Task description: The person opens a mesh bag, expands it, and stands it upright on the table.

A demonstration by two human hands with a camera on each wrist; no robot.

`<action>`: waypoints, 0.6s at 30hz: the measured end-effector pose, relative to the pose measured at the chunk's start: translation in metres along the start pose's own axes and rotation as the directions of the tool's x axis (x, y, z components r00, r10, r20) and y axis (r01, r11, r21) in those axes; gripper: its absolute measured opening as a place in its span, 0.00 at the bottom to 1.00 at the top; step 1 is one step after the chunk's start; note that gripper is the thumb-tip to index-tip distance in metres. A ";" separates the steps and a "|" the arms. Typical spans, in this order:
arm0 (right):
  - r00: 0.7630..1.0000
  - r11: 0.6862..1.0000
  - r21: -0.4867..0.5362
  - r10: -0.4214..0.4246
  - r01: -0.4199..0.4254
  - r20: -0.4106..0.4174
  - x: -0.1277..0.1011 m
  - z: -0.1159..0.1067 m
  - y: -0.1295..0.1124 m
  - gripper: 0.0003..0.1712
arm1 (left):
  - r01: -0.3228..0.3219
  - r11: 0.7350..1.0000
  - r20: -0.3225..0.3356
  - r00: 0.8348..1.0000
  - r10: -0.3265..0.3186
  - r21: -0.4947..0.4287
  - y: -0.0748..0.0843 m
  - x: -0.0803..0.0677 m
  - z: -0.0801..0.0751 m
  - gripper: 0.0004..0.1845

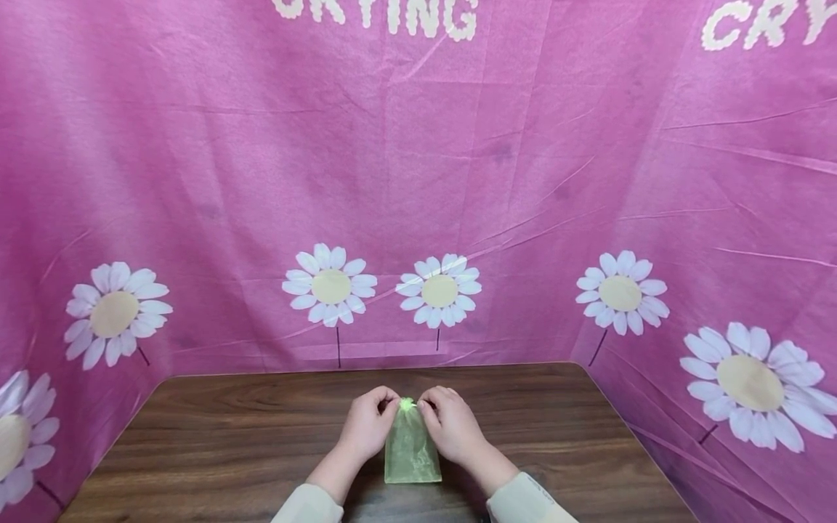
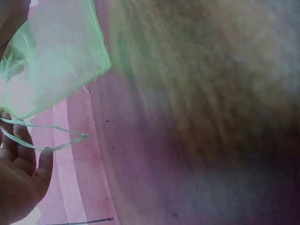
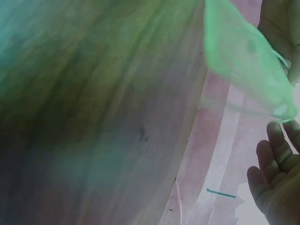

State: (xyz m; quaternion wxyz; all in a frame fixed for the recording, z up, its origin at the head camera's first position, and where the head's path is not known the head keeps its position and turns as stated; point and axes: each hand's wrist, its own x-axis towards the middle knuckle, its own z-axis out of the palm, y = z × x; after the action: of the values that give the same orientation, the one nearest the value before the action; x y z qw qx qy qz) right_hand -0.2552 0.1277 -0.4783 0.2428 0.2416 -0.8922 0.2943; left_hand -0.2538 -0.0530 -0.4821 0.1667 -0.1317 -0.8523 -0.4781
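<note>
In the head view, the gathered neck of the sheer pale green organza pouch [image 1: 411, 444] is mostly hidden between the left hand [image 1: 369, 428] and right hand [image 1: 453, 427]; how its thin green drawstring [image 2: 44, 140] runs there cannot be told. Both wrist views blur the dark wooden bench [image 1: 261, 436] into smears. White lettering [image 1: 375, 14] on the pink daisy-print cloth [image 1: 458, 145] is cut off at the top edge.

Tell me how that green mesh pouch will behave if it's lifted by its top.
The green mesh pouch is sheer and creased, so probably floppy and very light. It looks flat, so likely near empty. Both hands pinch its gathered neck; the thin drawstring may slip.
</note>
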 end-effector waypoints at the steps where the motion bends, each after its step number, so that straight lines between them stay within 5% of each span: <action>1: 1.000 1.000 0.010 0.006 -0.006 -0.018 0.001 0.000 -0.001 0.03 | -0.012 1.000 -0.013 1.000 0.012 0.014 0.000 0.000 0.001 0.06; 9: 0.999 0.993 0.115 0.026 -0.021 -0.044 0.004 -0.004 -0.008 0.04 | -0.106 0.989 -0.084 0.990 0.115 0.105 0.005 -0.002 0.002 0.06; 18: 0.998 0.992 0.121 -0.022 0.028 -0.053 0.004 -0.003 -0.012 0.03 | -0.127 0.986 -0.086 0.987 0.137 0.112 0.004 -0.003 0.002 0.06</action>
State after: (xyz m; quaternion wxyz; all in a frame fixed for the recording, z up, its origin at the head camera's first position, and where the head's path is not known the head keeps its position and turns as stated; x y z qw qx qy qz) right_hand -0.2505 0.1202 -0.4685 0.2544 0.2595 -0.8630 0.3510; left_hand -0.2494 -0.0497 -0.4809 0.2444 -0.1565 -0.8571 -0.4257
